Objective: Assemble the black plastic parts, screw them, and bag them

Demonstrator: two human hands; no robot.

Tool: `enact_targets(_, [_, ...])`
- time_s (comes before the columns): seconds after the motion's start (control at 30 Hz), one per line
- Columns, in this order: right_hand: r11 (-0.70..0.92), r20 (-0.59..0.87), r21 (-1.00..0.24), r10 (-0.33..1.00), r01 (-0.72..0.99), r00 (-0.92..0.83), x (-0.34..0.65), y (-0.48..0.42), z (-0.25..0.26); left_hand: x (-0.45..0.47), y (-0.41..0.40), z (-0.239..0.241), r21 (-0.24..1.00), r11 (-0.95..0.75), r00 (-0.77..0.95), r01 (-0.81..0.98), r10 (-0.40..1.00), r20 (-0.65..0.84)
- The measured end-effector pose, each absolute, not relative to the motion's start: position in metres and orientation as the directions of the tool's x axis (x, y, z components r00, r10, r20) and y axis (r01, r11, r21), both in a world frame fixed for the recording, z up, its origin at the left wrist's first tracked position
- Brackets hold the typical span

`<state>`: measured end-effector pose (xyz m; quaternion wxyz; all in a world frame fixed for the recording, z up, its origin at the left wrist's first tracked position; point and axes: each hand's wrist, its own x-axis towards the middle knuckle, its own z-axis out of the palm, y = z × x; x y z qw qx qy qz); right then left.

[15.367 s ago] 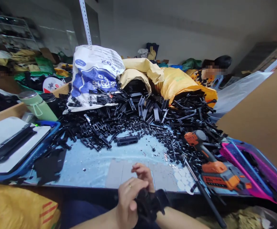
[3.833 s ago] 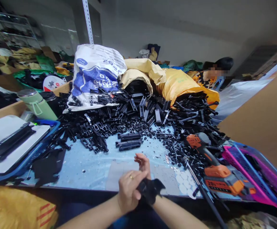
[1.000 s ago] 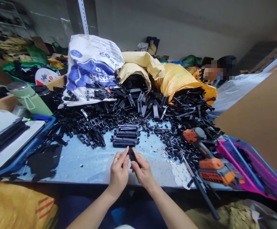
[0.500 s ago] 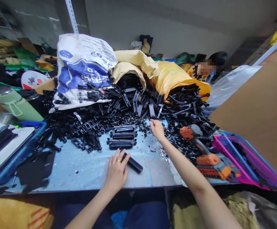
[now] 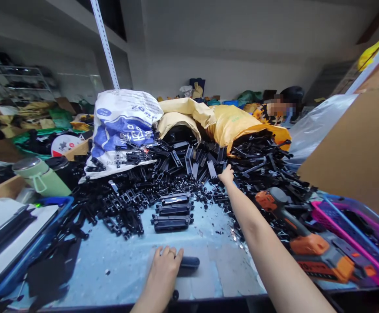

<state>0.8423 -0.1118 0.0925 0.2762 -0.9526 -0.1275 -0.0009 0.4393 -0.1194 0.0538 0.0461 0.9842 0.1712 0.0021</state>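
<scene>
My left hand (image 5: 165, 269) is closed over a long black plastic part (image 5: 191, 263) lying on the blue work surface (image 5: 111, 265); its right end sticks out past my fingers. Stretched forward, my right hand (image 5: 227, 175) is at the front of the heap of loose black plastic parts (image 5: 194, 167), its fingers bent together. What they hold, if anything, is too small to tell. Between my hands and the heap, several similar black assemblies (image 5: 172, 222) lie stacked in a row. Small screws and pins are scattered near my right forearm.
An orange and grey cordless drill (image 5: 310, 243) lies right of my forearm, beside a pink basket (image 5: 336, 241). Bags spill parts at the back: a white-blue sack (image 5: 121, 117) and a yellow one (image 5: 235, 121). A green bottle (image 5: 42, 176) stands left; a person (image 5: 267, 113) is behind.
My right hand has reached further forward and right into the parts. My left hand has closed over the black part, which has turned to lie more level. The view has tilted up.
</scene>
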Motion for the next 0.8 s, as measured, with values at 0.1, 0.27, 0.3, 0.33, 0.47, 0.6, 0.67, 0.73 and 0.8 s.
enact_targets(0.1, [-0.792,0.08,-0.535,0.298,0.293,0.951,0.828,-0.126,0.098,0.436,-0.12,0.057,0.092,-0.927,0.931,0.363,0.363,-0.017])
enact_targets(0.27, [-0.616,0.15,-0.53,0.609,0.583,0.779,0.759,-0.17,0.1,0.439,-0.123,0.06,0.267,-0.935,0.969,0.234,0.247,0.016])
enact_targets(0.3, [-0.551,0.142,-0.526,0.693,0.647,0.706,0.739,-0.184,0.099,0.44,-0.123,0.06,0.3,-0.934,0.978,0.192,0.208,0.023])
enact_targets(0.33, [-0.482,0.127,-0.523,0.771,0.703,0.624,0.719,-0.199,0.099,0.442,-0.122,0.06,0.324,-0.932,0.983,0.163,0.183,0.032])
enact_targets(0.47, [-0.177,0.053,-0.449,0.973,0.876,0.224,0.644,-0.258,0.098,0.444,-0.114,0.061,0.399,-0.905,0.982,0.149,0.183,0.05])
enact_targets(0.6, [0.009,-0.065,-0.139,0.998,0.99,-0.018,0.602,-0.284,0.085,0.447,-0.112,0.063,0.441,-0.887,0.988,0.138,0.156,0.004])
enact_targets(0.67, [-0.044,-0.111,-0.057,0.993,0.997,0.037,0.593,-0.284,0.076,0.448,-0.114,0.065,0.434,-0.889,0.987,0.148,0.158,-0.013])
enact_targets(0.73, [-0.104,-0.11,-0.017,0.989,0.994,0.102,0.588,-0.282,0.071,0.448,-0.118,0.067,0.42,-0.893,0.985,0.16,0.172,-0.01])
enact_targets(0.8, [-0.146,-0.07,0.005,0.987,0.989,0.146,0.584,-0.28,0.072,0.447,-0.12,0.068,0.412,-0.897,0.983,0.16,0.181,0.012])
